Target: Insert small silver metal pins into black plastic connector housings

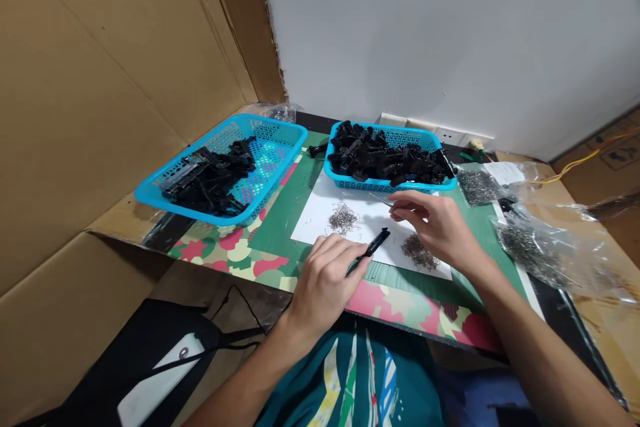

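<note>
A: Far left: blue basket [165, 181], partly filled with black parts.

B: Next along: left hand [325, 280], fingers curled tight around black clip part [373, 250], tip angled up over white sheet [313, 217].

A: On sheet, between hands: small pile of wire springs [343, 218].

B: Behind sheet: second blue basket [390, 185], heaped with black parts. Then right hand [435, 227], fingertips pinching thin metal pin [380, 199], just above another spring pile [419, 252].

A: Far right: clear bags of springs [530, 243].
</note>
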`<control>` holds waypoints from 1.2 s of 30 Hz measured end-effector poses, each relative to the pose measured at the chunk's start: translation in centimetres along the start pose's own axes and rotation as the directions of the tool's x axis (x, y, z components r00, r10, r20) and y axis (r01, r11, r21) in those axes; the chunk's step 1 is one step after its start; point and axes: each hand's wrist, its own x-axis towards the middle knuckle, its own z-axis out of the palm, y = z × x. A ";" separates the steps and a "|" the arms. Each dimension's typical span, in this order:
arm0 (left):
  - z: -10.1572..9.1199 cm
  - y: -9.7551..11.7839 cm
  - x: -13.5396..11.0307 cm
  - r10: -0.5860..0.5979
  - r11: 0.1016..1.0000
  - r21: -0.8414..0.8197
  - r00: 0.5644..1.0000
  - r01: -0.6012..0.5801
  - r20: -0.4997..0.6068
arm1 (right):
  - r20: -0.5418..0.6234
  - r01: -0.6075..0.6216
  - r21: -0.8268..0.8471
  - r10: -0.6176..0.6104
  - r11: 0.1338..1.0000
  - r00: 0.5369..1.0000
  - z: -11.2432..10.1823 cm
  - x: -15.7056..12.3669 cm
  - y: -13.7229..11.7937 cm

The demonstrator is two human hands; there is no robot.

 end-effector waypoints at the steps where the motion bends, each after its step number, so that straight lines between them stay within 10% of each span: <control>1: 0.0 0.0 0.0 -0.003 1.000 0.005 1.000 0.003 0.002 | 0.008 -0.003 0.087 0.002 0.996 1.000 0.3 -0.1 -0.4; 7: 0.1 0.1 -0.1 -0.014 1.000 0.005 1.000 0.014 -0.005 | 0.108 -0.069 0.497 0.017 0.865 0.994 2.1 -0.6 -1.5; 36: 0.2 0.1 0.1 -0.066 0.997 -0.025 0.998 0.066 0.020 | 0.186 -0.092 0.299 0.037 0.950 0.982 2.7 -0.8 -2.0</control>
